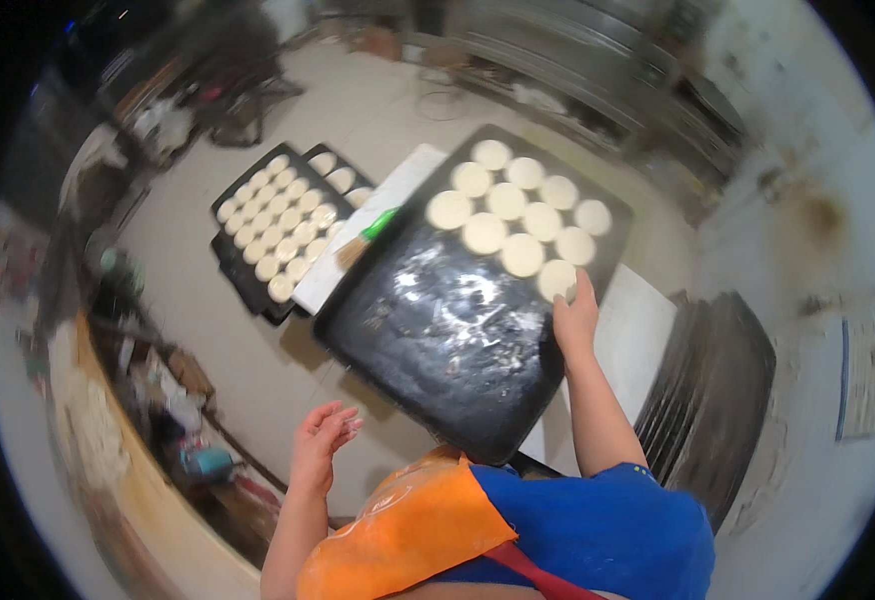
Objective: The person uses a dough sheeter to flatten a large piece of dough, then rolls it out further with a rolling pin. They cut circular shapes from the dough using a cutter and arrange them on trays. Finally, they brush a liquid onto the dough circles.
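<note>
A black baking tray (437, 352) lies before me on a white surface, with rows of flat round dough pieces (522, 255) over its far part. The near part is bare, shiny and dusted with white. My right hand (577, 319) has its thumb and fingers at the edge of the nearest dough round (557, 280), which rests on the tray. Left of the tray, my left hand (325, 442) is in the air above the floor with bent fingers apart, holding nothing. A brush with a green handle (379, 224) and tan bristles lies beside the tray's left edge.
Another black tray (220, 201), full of smaller dough rounds, sits at the left on stacked trays, with a further tray (362, 178) behind. Dark trays (722, 375) stand stacked at the right by the wall. A wooden-edged table (160, 480) with dough on it curves along the left.
</note>
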Demonstrator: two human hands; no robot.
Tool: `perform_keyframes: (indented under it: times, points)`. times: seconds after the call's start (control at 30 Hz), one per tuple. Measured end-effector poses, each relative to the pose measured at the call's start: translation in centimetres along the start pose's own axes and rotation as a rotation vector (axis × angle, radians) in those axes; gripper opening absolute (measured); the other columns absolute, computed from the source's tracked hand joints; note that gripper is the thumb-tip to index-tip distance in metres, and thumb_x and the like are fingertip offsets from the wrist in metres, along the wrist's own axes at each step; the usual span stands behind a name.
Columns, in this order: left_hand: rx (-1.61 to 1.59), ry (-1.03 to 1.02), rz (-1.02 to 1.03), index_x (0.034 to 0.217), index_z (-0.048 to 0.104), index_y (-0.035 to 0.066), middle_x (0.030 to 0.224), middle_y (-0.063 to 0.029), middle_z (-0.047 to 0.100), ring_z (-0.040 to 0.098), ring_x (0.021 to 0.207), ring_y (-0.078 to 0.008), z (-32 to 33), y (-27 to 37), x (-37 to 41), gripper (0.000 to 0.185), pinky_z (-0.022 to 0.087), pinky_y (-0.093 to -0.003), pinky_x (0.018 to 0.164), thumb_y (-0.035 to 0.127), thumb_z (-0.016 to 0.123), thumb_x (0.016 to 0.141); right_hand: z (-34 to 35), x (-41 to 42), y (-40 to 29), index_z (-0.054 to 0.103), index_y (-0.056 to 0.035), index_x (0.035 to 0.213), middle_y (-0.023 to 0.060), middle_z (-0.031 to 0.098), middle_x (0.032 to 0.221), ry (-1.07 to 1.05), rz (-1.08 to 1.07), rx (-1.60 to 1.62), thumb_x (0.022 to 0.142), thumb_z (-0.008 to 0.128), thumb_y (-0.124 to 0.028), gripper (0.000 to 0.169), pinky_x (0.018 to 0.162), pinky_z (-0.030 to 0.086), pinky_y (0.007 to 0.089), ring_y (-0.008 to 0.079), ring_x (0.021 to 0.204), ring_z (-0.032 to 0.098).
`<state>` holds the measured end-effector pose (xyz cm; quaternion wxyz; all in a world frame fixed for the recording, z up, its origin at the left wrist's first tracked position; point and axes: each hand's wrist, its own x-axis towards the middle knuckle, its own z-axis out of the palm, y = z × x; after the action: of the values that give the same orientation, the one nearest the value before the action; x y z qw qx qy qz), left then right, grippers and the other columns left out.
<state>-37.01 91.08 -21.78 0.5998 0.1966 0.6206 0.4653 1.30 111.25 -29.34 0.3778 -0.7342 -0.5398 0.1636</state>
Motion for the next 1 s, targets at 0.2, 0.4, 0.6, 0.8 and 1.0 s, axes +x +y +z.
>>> perform_keyframes:
  times: [0.2, 0.4, 0.6, 0.8, 1.0]
  points:
    - [0.121, 0.252, 0.09, 0.121, 0.055, -0.002, 0.11, -0.0133, 0.065, 0.064, 0.098, -0.0214, -11.1, -13.8, -6.4, 0.039, 0.05, -0.0344, 0.086, 0.02, 0.059, 0.089, 5.8, 5.3, 6.9, 0.058, -0.0019, 0.12, 0.0219, 0.057, 0.121, -0.466, -0.691, -1.093, 0.083, 0.063, -0.027, 0.045, 0.099, 0.039, 0.0435, 0.0379, 0.114, 0.052]
    - [0.71, 1.312, -0.191, 0.09, 0.066, 0.005, 0.085, -0.0193, 0.066, 0.063, 0.08, -0.0401, -21.3, -21.7, -26.0, 0.021, 0.049, -0.0487, 0.075, 0.021, 0.053, 0.086, 11.5, -10.7, -15.4, 0.051, 0.0017, 0.13, 0.0213, 0.054, 0.13, -0.7, -0.829, -0.26, 0.087, 0.063, -0.016, 0.048, 0.101, 0.04, 0.0388, 0.0341, 0.121, 0.052]
    - [0.266, 2.049, -1.126, 0.112, 0.056, 0.003, 0.11, -0.0156, 0.062, 0.059, 0.105, -0.0326, -27.0, -40.8, -47.4, 0.034, 0.047, -0.0426, 0.089, 0.02, 0.061, 0.082, 13.1, -34.0, -27.5, 0.056, 0.0033, 0.124, 0.0184, 0.063, 0.12, -1.552, -0.979, -0.067, 0.085, 0.059, -0.006, 0.041, 0.091, 0.047, 0.0358, 0.0274, 0.11, 0.061]
    - [0.001, 1.834, -0.989, 0.11, 0.059, 0.002, 0.091, -0.0123, 0.067, 0.066, 0.088, -0.0268, -25.4, -43.8, -53.8, 0.045, 0.05, -0.0383, 0.075, 0.023, 0.073, 0.072, 12.5, -52.7, -31.6, 0.057, 0.0022, 0.122, 0.0177, 0.066, 0.11, -1.803, -1.511, -0.133, 0.081, 0.066, -0.006, 0.043, 0.089, 0.05, 0.0335, 0.0246, 0.1, 0.065]
    - [-0.374, 1.713, -0.087, 0.101, 0.063, 0.003, 0.08, -0.0057, 0.064, 0.061, 0.078, -0.0136, -24.2, -33.6, -50.7, 0.029, 0.049, -0.0293, 0.068, 0.014, 0.072, 0.075, 7.5, -67.2, -30.3, 0.052, 0.0004, 0.128, 0.0139, 0.065, 0.113, -2.436, -1.264, 0.138, 0.079, 0.073, -0.012, 0.054, 0.092, 0.049, 0.0358, 0.0249, 0.107, 0.061]
